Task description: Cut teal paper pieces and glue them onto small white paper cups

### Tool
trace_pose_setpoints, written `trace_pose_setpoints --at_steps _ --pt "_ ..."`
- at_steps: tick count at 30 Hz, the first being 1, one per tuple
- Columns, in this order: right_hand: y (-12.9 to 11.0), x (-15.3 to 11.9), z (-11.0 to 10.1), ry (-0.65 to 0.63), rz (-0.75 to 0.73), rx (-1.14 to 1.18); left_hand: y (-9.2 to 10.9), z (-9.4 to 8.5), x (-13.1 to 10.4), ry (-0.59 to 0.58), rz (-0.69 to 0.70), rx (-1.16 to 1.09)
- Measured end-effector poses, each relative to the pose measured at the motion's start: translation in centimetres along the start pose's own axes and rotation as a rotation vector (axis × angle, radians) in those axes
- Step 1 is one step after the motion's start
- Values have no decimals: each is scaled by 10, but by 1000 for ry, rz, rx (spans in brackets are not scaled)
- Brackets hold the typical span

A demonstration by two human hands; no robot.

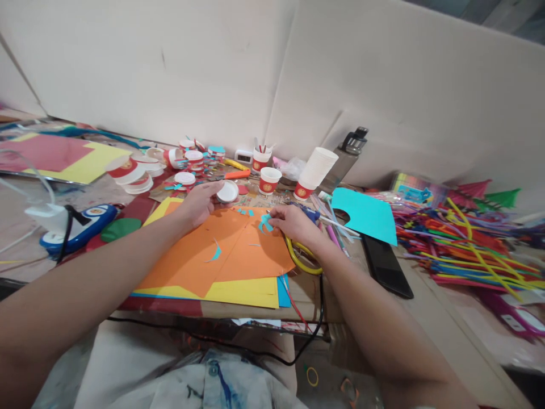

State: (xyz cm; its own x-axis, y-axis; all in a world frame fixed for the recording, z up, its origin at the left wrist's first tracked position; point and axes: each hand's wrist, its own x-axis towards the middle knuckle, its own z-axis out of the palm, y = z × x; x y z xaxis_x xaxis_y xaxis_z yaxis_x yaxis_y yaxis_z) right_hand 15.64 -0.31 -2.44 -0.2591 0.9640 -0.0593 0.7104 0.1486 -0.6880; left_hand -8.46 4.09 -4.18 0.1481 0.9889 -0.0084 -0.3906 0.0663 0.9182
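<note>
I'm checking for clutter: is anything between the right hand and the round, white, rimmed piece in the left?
Nothing visible stands between the right hand and the round, white, rimmed piece. Small turquoise paper scraps lie low there on orange paper; a red-banded white paper cup stands just beyond.

Reaches forward with both arms bare, slanting in from the lower corners toward the middle. Stretches the left arm (97,267) up and rightward, ending in a left hand (199,205) with fingers (213,188) bent in a grip and pointing right. Angles the right arm (370,301) up and leftward, the right hand (296,222) turned back-up, thumb and fingertips (276,212) pinched close. Leaves a gap between both hands.
</note>
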Motion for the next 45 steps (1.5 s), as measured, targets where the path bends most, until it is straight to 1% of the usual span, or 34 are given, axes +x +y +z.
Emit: trace_pose_setpoints --at_steps 6,9,11,14,16,18,22,24,26,29,31,32,35,36,39,41,43,45 --pt "-3 -1 -4 -94 86 254 -2 -2 1 -14 11 4" --pt "-9 -5 -8 -167 99 281 -3 -2 2 -19 10 14" --pt "-14 -9 -9 -266 90 240 -3 -2 3 -21 10 13" --pt "-26 -17 -7 -397 -15 60 -3 -2 3 -19 6 4" --pt "-34 -22 -4 -428 -96 -102 -4 -3 3 -17 5 2" --pt "-40 -26 1 -439 -138 -207 -4 -4 4 -18 9 5" --pt "-43 -31 10 -447 -177 -264 -5 -4 4 -13 13 11" --pt "-43 -32 10 -436 -204 -264 -5 -4 4 -11 8 9" --pt "-43 -31 8 -375 -189 -244 -5 -3 4 -14 9 6" --pt "-39 -26 3 -176 -105 -177 -4 -3 2 -17 14 5" --pt "-33 -18 1 -28 -79 -168 -3 -3 2 -25 12 4" --pt "-30 -13 1 21 -84 -182 -3 -3 2 -31 14 4" --pt "-20 5 5 97 -154 -195 -3 -3 3 -41 21 2" --pt "-18 11 7 109 -176 -211 -3 -3 3 -42 21 2" --pt "-19 28 13 88 -244 -266 -3 -3 4 -37 14 6" --pt "-24 37 17 56 -286 -324 -3 -3 4 -31 11 0" --pt "-29 46 20 3 -355 -400 -2 -3 4 -20 9 -11" --pt "-31 53 23 -62 -391 -474 -1 -3 4 -1 5 -19"
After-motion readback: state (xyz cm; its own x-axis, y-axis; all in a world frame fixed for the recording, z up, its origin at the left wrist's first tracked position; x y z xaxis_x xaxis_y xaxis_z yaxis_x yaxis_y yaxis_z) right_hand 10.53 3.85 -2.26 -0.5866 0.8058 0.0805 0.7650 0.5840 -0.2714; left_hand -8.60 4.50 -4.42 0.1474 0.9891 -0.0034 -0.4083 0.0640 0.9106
